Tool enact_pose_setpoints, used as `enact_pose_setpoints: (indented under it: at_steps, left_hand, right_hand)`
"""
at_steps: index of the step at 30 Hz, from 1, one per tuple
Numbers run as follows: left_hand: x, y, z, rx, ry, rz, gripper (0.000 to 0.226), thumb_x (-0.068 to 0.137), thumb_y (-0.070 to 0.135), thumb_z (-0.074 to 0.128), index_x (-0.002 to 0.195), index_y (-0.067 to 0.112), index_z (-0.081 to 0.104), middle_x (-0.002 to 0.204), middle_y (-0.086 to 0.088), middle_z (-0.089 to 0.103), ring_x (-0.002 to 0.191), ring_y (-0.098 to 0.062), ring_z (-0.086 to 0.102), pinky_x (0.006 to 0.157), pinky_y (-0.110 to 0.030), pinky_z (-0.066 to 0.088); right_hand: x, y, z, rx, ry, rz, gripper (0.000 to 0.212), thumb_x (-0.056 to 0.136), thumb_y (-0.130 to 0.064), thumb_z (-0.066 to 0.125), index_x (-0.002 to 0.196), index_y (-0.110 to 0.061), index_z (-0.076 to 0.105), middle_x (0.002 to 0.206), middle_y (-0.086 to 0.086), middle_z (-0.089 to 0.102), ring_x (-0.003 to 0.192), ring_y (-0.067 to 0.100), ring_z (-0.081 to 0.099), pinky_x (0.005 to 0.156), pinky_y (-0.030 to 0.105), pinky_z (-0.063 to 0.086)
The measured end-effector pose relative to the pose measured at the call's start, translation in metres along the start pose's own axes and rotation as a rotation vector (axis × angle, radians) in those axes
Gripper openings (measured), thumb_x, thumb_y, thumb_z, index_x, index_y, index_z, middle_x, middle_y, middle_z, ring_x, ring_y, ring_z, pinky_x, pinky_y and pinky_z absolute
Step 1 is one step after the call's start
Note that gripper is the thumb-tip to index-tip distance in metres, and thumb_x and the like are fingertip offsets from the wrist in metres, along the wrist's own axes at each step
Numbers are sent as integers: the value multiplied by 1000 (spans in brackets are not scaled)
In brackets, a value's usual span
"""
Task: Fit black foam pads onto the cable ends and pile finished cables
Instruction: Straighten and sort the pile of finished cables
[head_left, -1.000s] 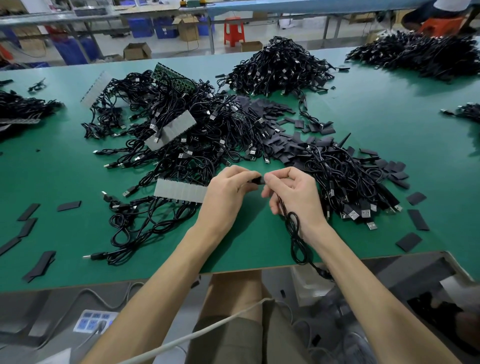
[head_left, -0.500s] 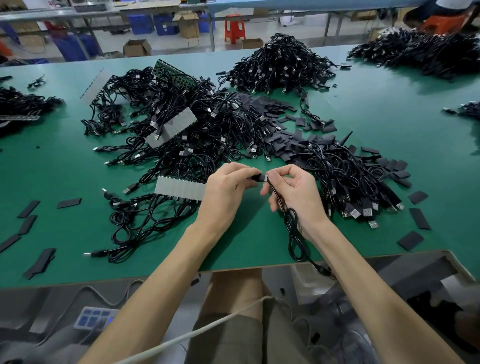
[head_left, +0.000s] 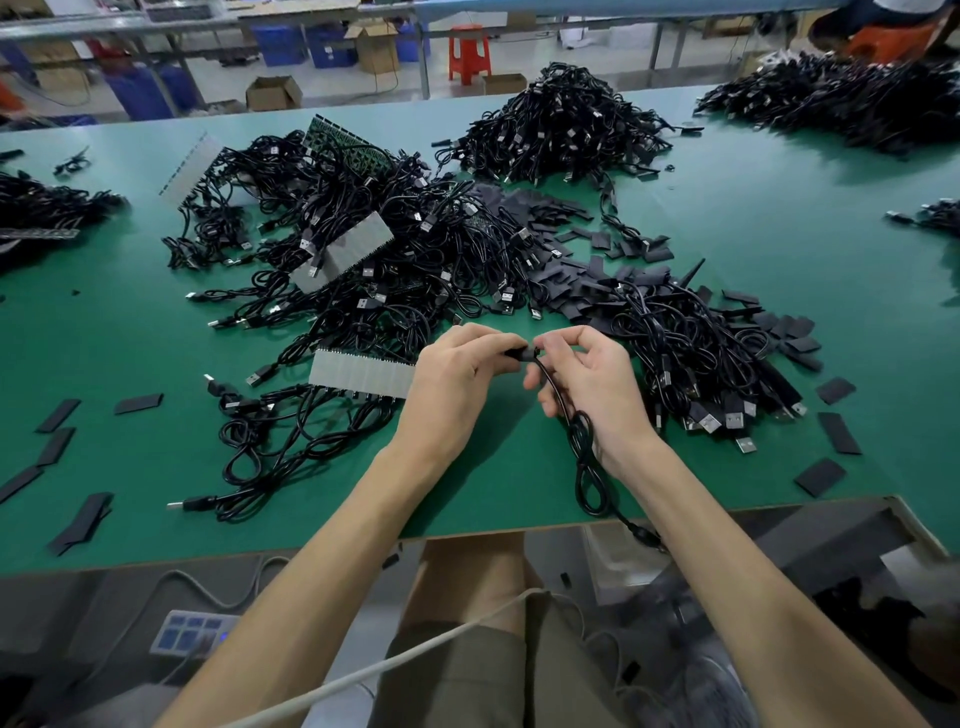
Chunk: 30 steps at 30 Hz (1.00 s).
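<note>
Green bench (head_left: 779, 234), black heaps (head_left: 561, 124) behind. Mid-air above near edge: pinching pad (head_left: 521, 355) onto cable (head_left: 584, 452) end between left hand (head_left: 457, 384) and right hand (head_left: 592, 384) fingertips. Less bare metal than half-second ago; probably seated, pile next.
</note>
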<state>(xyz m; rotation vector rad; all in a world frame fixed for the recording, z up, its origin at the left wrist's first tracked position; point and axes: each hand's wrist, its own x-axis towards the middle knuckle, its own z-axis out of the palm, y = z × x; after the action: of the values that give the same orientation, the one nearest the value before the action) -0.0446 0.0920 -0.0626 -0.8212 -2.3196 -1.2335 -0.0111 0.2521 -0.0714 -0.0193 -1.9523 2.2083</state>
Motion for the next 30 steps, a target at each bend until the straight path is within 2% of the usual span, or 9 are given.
enact_pose_setpoints:
  at_steps: [4, 9, 16, 19, 22, 25, 27, 30]
  left_hand:
    - [0, 0, 0, -36, 8, -11, 24, 91, -11, 63, 106, 1, 78, 102, -13, 70, 90, -20, 71, 84, -31, 61]
    - [0, 1, -2, 16, 23, 37, 23, 88, -9, 67, 105, 2, 79, 100, -13, 72, 91, -25, 70, 83, -32, 60]
    - [0, 2, 0, -21, 25, 28, 24, 89, -11, 65, 107, 1, 78, 101, -15, 70, 89, -22, 70, 85, -21, 58]
    - [0, 4, -2, -21, 20, 47, 25, 89, -12, 66, 108, 1, 77, 102, -14, 70, 91, -20, 68, 86, -16, 55]
    - [2, 3, -4, 28, 32, 64, 26, 88, -3, 72, 112, 5, 76, 106, -7, 70, 96, -16, 66, 89, -20, 52]
    - [4, 1, -5, -89, 37, -27, 29, 91, 3, 71, 119, 8, 72, 109, -3, 68, 95, -11, 67, 82, -24, 55]
    - [6, -2, -6, -231, 43, -147, 21, 95, 4, 67, 115, 6, 73, 101, -7, 69, 82, -16, 70, 73, -27, 57]
    - [6, -7, -7, -399, 8, -278, 14, 98, 6, 65, 108, 0, 73, 86, -18, 73, 70, -32, 70, 64, -40, 59]
  right_hand:
    - [0, 0, 0, 2, -26, -3, 11, 105, -17, 57, 101, -7, 60, 71, 6, 71, 46, 17, 52, 50, 21, 45]
    - [3, 3, -1, -13, -31, -7, 11, 104, -16, 58, 100, -6, 61, 69, 5, 70, 45, 15, 52, 49, 20, 44]
    - [1, 2, 0, 16, -17, -5, 15, 105, -19, 58, 100, -5, 62, 70, 5, 70, 46, 15, 52, 48, 19, 43]
    - [-1, 0, 0, 25, -19, -5, 15, 101, -21, 65, 98, -7, 62, 70, 7, 70, 46, 15, 53, 47, 18, 42]
    - [-1, 1, 1, 28, 0, -4, 10, 100, -15, 66, 98, -7, 60, 72, 9, 71, 47, 15, 54, 48, 19, 44]
    - [0, 2, 1, 44, 38, -9, 8, 101, -14, 63, 98, -8, 57, 73, 9, 72, 49, 17, 56, 49, 21, 43]
    - [0, 3, 0, 30, 35, -20, 9, 101, -14, 63, 98, -9, 57, 73, 8, 72, 49, 18, 57, 49, 21, 42]
    - [0, 1, 1, 2, 2, -38, 9, 99, -16, 66, 97, -9, 60, 74, 10, 73, 49, 18, 58, 48, 18, 41]
